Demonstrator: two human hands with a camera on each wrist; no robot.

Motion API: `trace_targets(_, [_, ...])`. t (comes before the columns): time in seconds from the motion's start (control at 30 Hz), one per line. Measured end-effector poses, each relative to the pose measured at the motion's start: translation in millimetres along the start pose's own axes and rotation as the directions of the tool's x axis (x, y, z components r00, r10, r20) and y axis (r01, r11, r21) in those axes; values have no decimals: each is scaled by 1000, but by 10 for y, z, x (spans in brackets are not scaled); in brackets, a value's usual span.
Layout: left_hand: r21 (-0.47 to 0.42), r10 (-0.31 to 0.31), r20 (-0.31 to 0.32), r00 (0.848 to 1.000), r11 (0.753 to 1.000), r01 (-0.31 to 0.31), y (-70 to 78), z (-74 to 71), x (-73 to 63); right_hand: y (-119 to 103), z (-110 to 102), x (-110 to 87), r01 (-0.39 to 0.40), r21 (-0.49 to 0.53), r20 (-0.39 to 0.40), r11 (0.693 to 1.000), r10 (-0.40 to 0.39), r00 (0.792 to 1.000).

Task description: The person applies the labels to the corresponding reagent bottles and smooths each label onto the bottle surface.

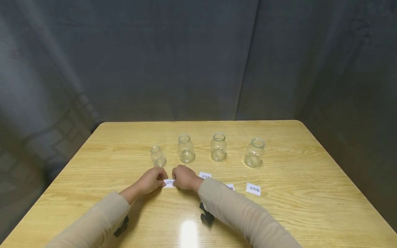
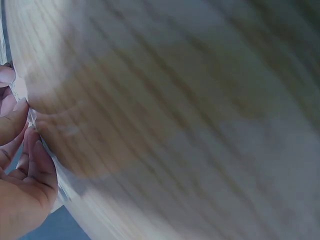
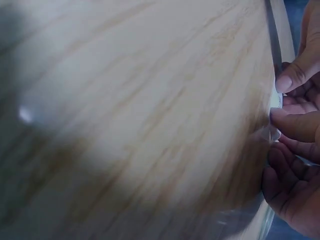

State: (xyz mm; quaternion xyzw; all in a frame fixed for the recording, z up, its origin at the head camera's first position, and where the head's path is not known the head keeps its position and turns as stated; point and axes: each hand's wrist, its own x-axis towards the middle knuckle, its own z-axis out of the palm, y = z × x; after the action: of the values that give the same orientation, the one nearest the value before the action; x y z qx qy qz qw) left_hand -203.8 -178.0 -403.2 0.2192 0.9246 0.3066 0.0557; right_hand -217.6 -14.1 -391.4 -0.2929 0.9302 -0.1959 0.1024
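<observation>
A small white paper label (image 1: 169, 183) with handwritten dark characters is held between both hands, just in front of the smallest glass jar (image 1: 158, 159). My left hand (image 1: 152, 179) pinches its left end between thumb and fingers. At the other end, my right hand (image 1: 185, 177) grips the label and covers part of its writing. In both wrist views, the two hands' fingertips meet closely around the paper at the edge of the picture. The smallest jar stands upright and uncapped, just beyond the left fingers.
Three larger open glass jars (image 1: 186, 153) (image 1: 218, 150) (image 1: 254, 154) stand in a row to the right on the wooden table (image 1: 310, 179). More white labels (image 1: 205, 175) (image 1: 253, 189) lie nearer; another label (image 1: 230, 186) is partly hidden by the right sleeve. Dark curtains hang behind.
</observation>
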Motion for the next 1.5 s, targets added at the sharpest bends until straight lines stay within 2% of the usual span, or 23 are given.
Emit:
trace_targets(0.2, [-15, -21, 15, 1000, 1000, 21, 13, 12, 12, 8, -5, 32, -13, 10, 14, 1000, 13, 1000])
trace_targets(0.43, [-15, -16, 31, 999, 1000, 16, 6, 1, 25, 19, 6, 53, -45, 64, -10, 997, 46, 999])
trace_targets(0.67, [-53, -30, 49, 998, 998, 32, 6, -5, 6, -8, 3, 46, -62, 117, -9, 991, 63, 998])
trace_targets(0.9, [-66, -1, 39, 999, 998, 3, -9, -17, 7, 33, -7, 32, -16, 161, -26, 987, 21, 999])
trace_targets(1.0, [-123, 1, 40, 999, 992, 4, -3, -23, 23, 70, -24, 19, 14, 202, -40, 979, -6, 999])
trace_targets(1.13, [-229, -8, 35, 999, 973, 16, 19, -28, 27, 112, -49, -5, 33, 296, -62, 955, -16, 998])
trace_targets(1.37, [-385, -31, 12, 999, 923, 33, 89, -23, 69, 230, -137, -89, 13, 537, -42, 843, 12, 999])
trace_targets(1.5, [-404, -30, -24, 999, 915, 18, 157, -37, 89, 278, -205, -137, 38, 555, -64, 831, -2, 998])
